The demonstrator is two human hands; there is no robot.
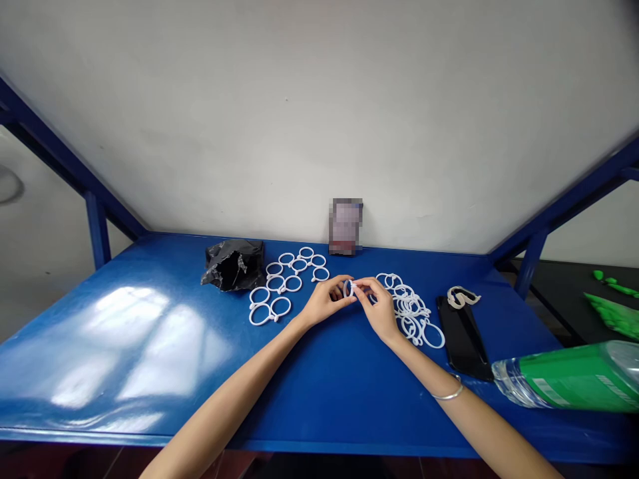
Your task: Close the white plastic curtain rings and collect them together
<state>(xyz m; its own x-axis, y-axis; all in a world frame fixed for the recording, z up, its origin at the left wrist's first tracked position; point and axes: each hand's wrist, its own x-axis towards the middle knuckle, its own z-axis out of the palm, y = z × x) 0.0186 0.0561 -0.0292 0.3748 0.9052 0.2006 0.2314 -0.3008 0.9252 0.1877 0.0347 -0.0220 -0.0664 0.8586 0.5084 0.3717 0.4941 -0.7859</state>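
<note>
Green label and clear plastic come nearest: a bottle [569, 382] lies on its side at the right front edge of the blue table [150, 332]. Two bare forearms reach in from below, the right one wearing a thin silver bangle [448, 394].

Farther in, at mid-table, the left hand [324, 303] and the right hand [382, 309] meet. Both have their fingertips closed on one small white ring [348, 288], held just above the tabletop with the other fingers loosely curled. It looks to me as if the ring is being worked between the two pinches. What exactly is done to it is too small to tell.

Just right of the hands is a loose heap of rings [414, 313], and beyond it a flat black case [462, 336]. Left of the hands, a set of rings laid out flat [284, 283] touch one another in rows. A crumpled black bag [233, 264] sits beside them, near the wall.

Whatever follows calls for a steady two-handed grip, since the ring is thin and small.
</note>
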